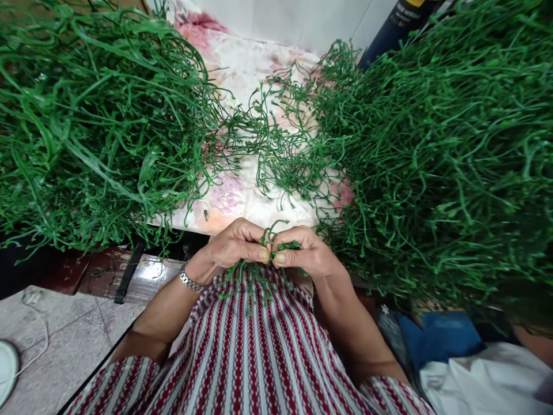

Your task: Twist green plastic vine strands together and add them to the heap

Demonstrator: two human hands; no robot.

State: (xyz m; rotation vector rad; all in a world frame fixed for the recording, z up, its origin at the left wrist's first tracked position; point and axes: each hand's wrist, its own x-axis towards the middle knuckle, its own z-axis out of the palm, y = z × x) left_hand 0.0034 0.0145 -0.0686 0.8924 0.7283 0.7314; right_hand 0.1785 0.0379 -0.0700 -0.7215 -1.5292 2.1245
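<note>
Both hands meet at the near edge of a table, in front of a striped garment. My left hand (242, 245), with a metal watch (190, 280) on its wrist, pinches thin green plastic-looking stems (254, 282) between thumb and fingers. My right hand (300, 251) is closed on the same small bunch, its thumb close to the left thumb. Some stems hang below the fingers and one curls up above them. The exact spot between the fingertips is too small to make out.
A large green heap (95, 115) rises at the left, a bigger one (449, 150) at the right. Loose strands (289, 164) lie between them on a flowered tabletop (246, 63). A dark cylinder (395, 29) stands at the back right. Blue and white cloth (479, 374) lies low right.
</note>
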